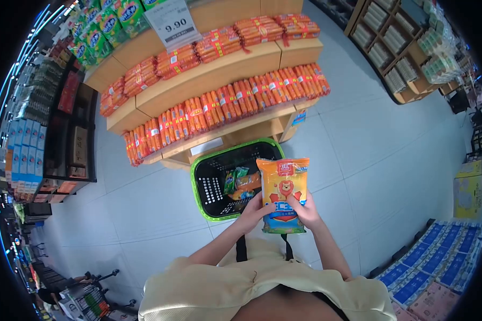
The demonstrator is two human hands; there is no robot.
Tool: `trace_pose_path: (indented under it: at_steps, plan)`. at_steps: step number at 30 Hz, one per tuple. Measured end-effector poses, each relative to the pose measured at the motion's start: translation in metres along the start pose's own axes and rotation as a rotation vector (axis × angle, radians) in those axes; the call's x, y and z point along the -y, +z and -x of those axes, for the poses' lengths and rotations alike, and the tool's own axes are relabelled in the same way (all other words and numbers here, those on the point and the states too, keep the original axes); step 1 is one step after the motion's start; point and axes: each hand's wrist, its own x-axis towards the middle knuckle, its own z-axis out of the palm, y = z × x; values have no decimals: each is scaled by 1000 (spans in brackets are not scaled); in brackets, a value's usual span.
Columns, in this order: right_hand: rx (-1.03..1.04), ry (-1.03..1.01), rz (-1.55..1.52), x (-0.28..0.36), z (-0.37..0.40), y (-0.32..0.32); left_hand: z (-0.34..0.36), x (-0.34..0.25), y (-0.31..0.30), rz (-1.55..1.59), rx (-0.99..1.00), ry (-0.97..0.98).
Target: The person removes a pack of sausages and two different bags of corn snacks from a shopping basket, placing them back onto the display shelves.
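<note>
Between my two hands is a yellow snack bag point(285, 179) with a cartoon lion on its front, held upright and facing me. My left hand point(255, 213) grips its lower left side, thumb across the front. On the lower right side, my right hand point(303, 210) is closed around the edge, its thumb pressed on the printed front. Just beyond the bag stands a black shopping basket point(208, 206) with a green rim. Several small packages point(243, 183) lie inside it, one green, others orange and brown; the held bag covers part of the basket's right side.
A curved wooden display stand point(203, 83) ahead carries rows of red-orange packaged sausages point(225, 107), with green bags point(107, 32) and a 9.90 price sign point(175, 24). Shelves point(75, 134) stand left, a wooden rack point(391, 48) upper right, stacked blue packs point(428, 257) lower right.
</note>
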Motion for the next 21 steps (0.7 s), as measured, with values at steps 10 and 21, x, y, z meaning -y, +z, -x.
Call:
trace_pose_path:
  at_steps: [10,21]
  plan:
    - [-159,-522,557,101,127,0,16,-40,148,-240,83,698]
    - [2,-698,624,167,121,-52,-6,-77,222,-195,188,897]
